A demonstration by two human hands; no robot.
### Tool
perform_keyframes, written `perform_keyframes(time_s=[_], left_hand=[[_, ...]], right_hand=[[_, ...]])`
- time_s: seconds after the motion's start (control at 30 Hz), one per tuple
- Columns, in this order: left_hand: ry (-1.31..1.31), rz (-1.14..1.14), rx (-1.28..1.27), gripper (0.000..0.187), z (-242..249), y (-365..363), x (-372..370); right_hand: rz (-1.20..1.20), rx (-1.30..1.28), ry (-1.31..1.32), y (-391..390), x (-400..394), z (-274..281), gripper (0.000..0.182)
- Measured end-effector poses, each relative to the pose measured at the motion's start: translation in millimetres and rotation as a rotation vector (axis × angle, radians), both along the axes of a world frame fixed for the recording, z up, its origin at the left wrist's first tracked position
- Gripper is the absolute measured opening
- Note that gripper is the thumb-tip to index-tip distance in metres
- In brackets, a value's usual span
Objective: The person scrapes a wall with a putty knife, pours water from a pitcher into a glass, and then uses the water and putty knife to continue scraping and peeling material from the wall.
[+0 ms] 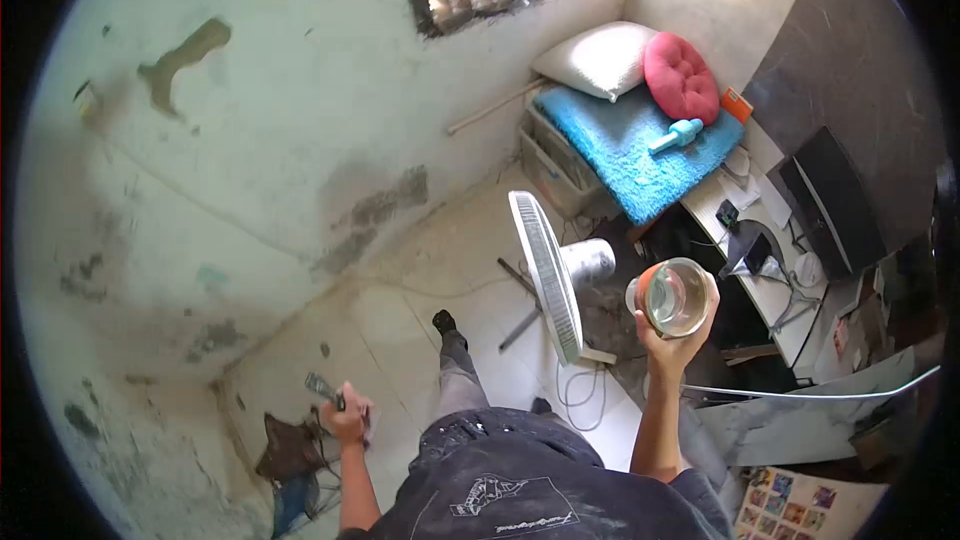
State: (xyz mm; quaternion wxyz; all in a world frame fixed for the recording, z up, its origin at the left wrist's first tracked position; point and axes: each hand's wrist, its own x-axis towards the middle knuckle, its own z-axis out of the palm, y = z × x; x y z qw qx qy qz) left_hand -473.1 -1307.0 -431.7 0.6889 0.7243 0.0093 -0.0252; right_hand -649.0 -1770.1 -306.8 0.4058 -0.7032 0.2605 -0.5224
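My right hand [682, 340] is closed around a round, clear jar [680, 290] with an orange band on its side. The jar's round opening faces up toward me, and its inside looks pale and see-through. Lower on the left, my left hand [346, 420] grips a small tool with a flat grey end [320, 386]; its exact kind is too small to make out. Close to the jar, on the left, stands a pedestal fan [545, 280] with a white round guard. Below the left hand lies a brown and blue cloth or bag [290, 450] on the floor.
A stained, peeling wall [250, 160] runs along the left. At the back, a blue fluffy mat [640, 175] carries a white pillow [600, 58], a red cushion [682, 78] and a turquoise object [678, 135]. A desk with a monitor [832, 202] stands right. A cable [595, 400] loops on the floor.
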Motion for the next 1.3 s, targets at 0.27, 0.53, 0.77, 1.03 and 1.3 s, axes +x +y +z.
perform_keyframes(time_s=[0.27, 0.53, 0.77, 1.03, 1.3], left_hand=[[0.081, 0.107, -0.108, 0.03, -8.8, -7.7, 245.1], [-0.173, -0.39, 0.363, 0.039, 25.8, -101.4, 425.8], [-0.177, -0.571, 0.169, 0.039, 50.6, -144.9, 455.5], [-0.136, -0.667, 0.034, 0.037, 37.6, -203.6, 505.7], [-0.279, -0.987, -0.174, 0.04, 87.5, -400.1, 530.6]], right_hand=[[-0.18, -0.018, 0.06, -10.3, 167.4, -5.3, 0.083], [-0.217, 0.09, 0.122, 1.2, 266.9, 10.4, 0.086], [-0.112, 0.07, 0.229, 2.3, 298.6, 14.9, 0.089], [-0.001, 0.108, 0.209, -25.0, 337.0, 14.9, 0.087], [0.081, 0.142, 0.169, -127.6, 387.5, 4.9, 0.086]])
